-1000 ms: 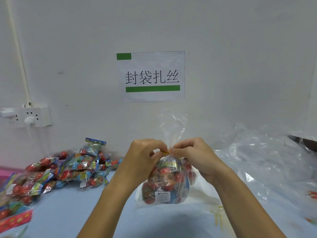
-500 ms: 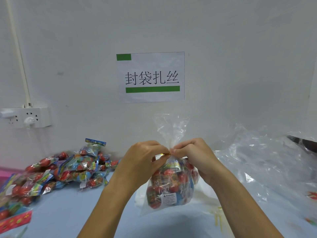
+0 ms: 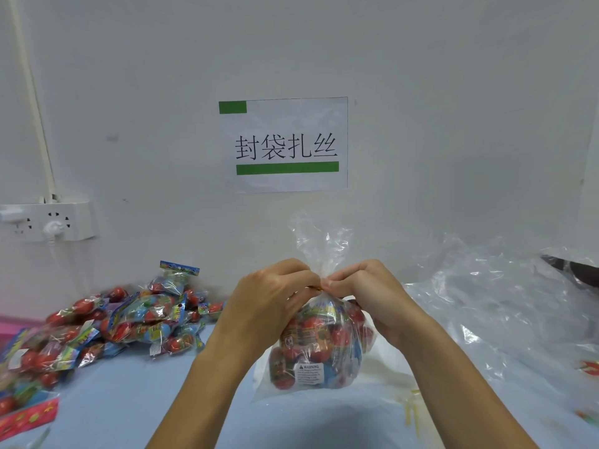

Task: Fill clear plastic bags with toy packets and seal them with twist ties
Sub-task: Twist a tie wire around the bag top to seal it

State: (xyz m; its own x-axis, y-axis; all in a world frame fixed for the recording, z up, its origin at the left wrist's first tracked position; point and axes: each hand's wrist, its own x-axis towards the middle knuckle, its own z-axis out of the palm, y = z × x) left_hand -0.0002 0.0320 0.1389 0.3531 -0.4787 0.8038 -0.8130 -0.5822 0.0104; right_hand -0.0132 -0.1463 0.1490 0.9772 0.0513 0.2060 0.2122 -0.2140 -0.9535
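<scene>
While toy packets (image 3: 316, 348) fill bag (image 3: 324, 247), L hand (image 3: 272, 303) & R hand (image 3: 372, 290) grip pinches neck.

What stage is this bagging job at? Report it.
Done: one clear bag holds toy packets. In hand: left hand and right hand pinch its gathered neck at a gold twist tie. Left: loose packets piled on the table.

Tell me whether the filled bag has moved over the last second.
Yes. The filled bag has turned between the hands and lifted slightly: its warning label faces lower right now, judged against the wall sign.
</scene>
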